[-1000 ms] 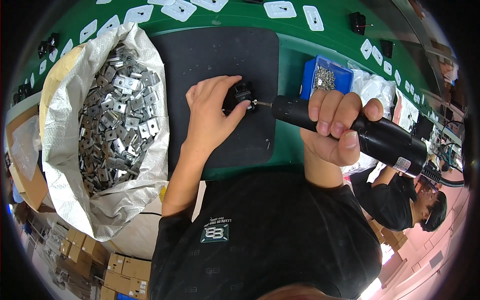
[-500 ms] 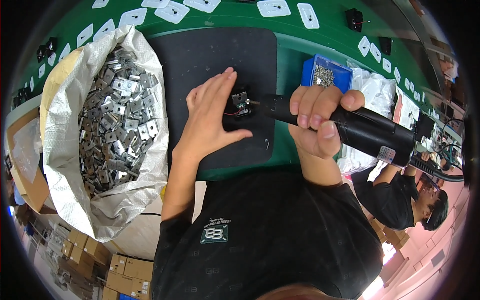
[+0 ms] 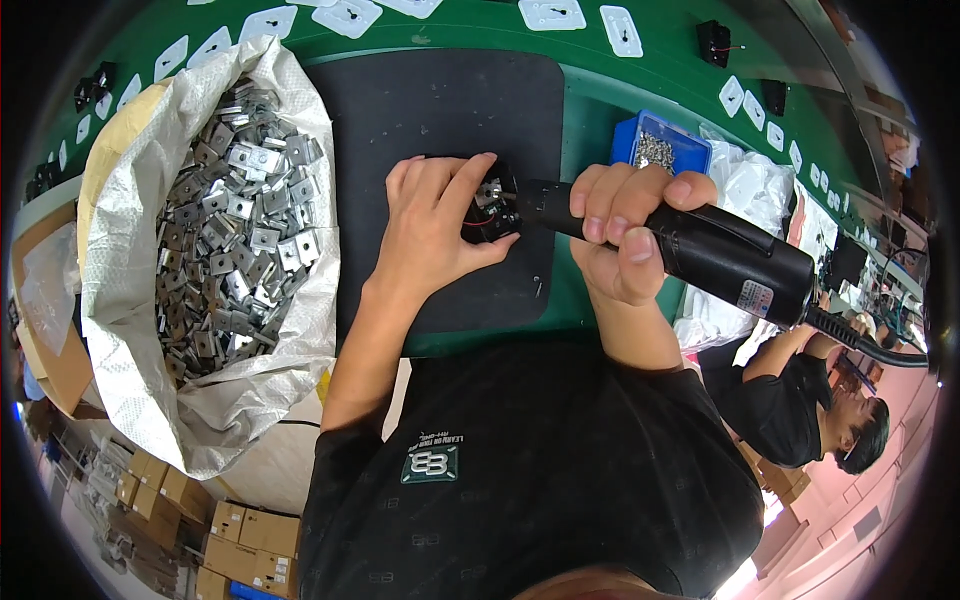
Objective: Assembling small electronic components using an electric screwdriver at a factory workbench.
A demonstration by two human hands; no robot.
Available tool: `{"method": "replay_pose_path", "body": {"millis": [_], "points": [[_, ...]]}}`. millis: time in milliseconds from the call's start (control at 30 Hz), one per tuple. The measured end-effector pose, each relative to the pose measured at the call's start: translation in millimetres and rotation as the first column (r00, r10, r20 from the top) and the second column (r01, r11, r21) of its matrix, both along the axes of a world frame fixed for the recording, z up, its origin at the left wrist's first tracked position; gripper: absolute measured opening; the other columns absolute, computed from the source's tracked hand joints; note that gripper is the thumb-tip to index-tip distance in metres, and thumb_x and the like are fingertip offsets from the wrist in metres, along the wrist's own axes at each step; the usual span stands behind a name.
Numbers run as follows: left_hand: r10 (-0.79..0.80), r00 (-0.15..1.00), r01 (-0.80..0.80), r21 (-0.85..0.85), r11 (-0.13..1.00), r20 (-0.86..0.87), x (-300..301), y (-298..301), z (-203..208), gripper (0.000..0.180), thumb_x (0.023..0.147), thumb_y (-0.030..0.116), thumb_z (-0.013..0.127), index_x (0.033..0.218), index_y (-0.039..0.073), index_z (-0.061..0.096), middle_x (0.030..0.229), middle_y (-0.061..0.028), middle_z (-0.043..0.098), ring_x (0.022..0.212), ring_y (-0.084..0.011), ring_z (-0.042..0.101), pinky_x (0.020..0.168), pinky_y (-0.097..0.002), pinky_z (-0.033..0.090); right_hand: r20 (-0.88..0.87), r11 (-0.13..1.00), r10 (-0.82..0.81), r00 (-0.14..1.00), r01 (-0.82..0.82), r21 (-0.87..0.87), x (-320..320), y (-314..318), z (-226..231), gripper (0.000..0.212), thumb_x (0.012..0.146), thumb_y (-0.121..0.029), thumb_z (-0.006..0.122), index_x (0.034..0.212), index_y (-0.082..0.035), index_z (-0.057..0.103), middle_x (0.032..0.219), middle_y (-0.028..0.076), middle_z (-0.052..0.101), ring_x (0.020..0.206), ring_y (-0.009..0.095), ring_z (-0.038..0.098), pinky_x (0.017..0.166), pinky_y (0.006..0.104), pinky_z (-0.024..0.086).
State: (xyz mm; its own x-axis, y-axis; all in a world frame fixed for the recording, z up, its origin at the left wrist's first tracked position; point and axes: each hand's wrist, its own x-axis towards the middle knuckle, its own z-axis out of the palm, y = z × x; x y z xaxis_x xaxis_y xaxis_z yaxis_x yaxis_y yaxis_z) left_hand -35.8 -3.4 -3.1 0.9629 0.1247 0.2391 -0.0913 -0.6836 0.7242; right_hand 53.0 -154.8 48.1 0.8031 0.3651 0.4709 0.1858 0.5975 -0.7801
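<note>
— First entry?
— My left hand [image 3: 425, 220]: one, arched, fingers and thumb set apart, holding a small, black, box-shaped housing [image 3: 493, 217] by its sides. A thin red wire [image 3: 472, 224] shows within.
— Location of that housing?
— On a black, flat, round-cornered mat [image 3: 450, 100], toward its right edge. The mat lies on a green tabletop [image 3: 590, 95].
— Second entry?
— My right hand [image 3: 630, 235]: one, fingers wrapped firmly around a thick, black, cylindrical power screwdriver [image 3: 740, 262], a black cord [image 3: 850, 335] at its rear. Its nose points left, at the housing's right side; whether the tip touches, I cannot tell.
— Stock nearby?
— To my left: one white, woven-plastic sack [image 3: 120, 330], mouth open, filled with silver, square, holed metal clips [image 3: 240, 230]. Beyond my right hand: one blue, rectangular plastic bin [image 3: 692, 155] containing small silver screws [image 3: 655, 152].
— Far side?
— White, flat, round-cornered plates [image 3: 540, 10], several, spread along the green surface, each bearing a small dark mark.
</note>
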Motion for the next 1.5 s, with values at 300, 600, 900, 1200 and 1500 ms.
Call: {"method": "replay_pose_path", "body": {"millis": [300,600,900,1200,1500], "points": [[0.002,1.0,-0.002,0.008,1.0,-0.005,1.9,-1.1,1.5,0.072,0.052,0.028,0.085,0.117,0.009,0.061,0.098,-0.0053,0.057,0.094,-0.0253,0.054,0.091,-0.0401,0.035,0.005,1.0,0.019,1.0,-0.019,0.001,1.7,1.4,0.0,0.039,0.084,0.001,0.061,0.113,-0.012,0.038,0.074,0.002,0.051,0.062,0.014,0.053,0.067,0.0361,0.05],[-0.013,1.0,0.013,-0.007,1.0,0.002,1.8,-0.6,1.8,0.072,0.052,0.027,0.085,0.117,0.009,0.061,0.098,-0.0052,0.056,0.093,-0.0248,0.054,0.09,-0.0398,0.035,0.049,0.998,0.064,0.997,-0.063,-0.022,1.5,0.1,0.7,0.037,0.082,0.005,0.06,0.11,-0.009,0.039,0.074,0.003,0.052,0.062,0.015,0.054,0.067,0.0364,0.051],[-0.03,0.999,0.03,-0.001,1.0,0.027,4.8,0.4,-1.3,0.07,0.052,0.026,0.085,0.115,0.008,0.061,0.096,-0.0054,0.056,0.092,-0.025,0.054,0.089,-0.0394,0.036,0.114,0.989,0.144,0.983,-0.14,-0.038,8.0,6.5,-4.3,0.036,0.078,0.009,0.06,0.104,-0.008,0.041,0.072,0.005,0.052,0.061,0.016,0.054,0.064,0.0348,0.051],[0.006,0.997,-0.016,0.119,0.993,0.079,6.7,-8.1,1.3,0.07,0.051,0.028,0.084,0.114,0.006,0.061,0.095,-0.0067,0.059,0.092,-0.0264,0.056,0.086,-0.0413,0.037,0.048,0.992,0.116,0.992,-0.114,-0.049,-0.3,3.8,-9.0,0.036,0.083,0.0,0.066,0.107,-0.012,0.042,0.071,0.003,0.052,0.064,0.018,0.055,0.067,0.0379,0.049],[0.039,0.989,-0.061,0.155,0.986,0.141,69.2,-9.9,41.0,0.071,0.062,0.019,0.082,0.125,0.004,0.053,0.116,-0.0145,0.059,0.11,-0.0333,0.054,0.096,-0.0442,0.039,0.31,0.997,0.004,0.951,-0.029,0.076,34.0,-115.6,75.9,0.082,0.081,-0.035,0.076,0.148,-0.03,0.029,0.115,0.001,0.051,0.097,0.02,0.051,0.103,0.0512,0.036]]}}
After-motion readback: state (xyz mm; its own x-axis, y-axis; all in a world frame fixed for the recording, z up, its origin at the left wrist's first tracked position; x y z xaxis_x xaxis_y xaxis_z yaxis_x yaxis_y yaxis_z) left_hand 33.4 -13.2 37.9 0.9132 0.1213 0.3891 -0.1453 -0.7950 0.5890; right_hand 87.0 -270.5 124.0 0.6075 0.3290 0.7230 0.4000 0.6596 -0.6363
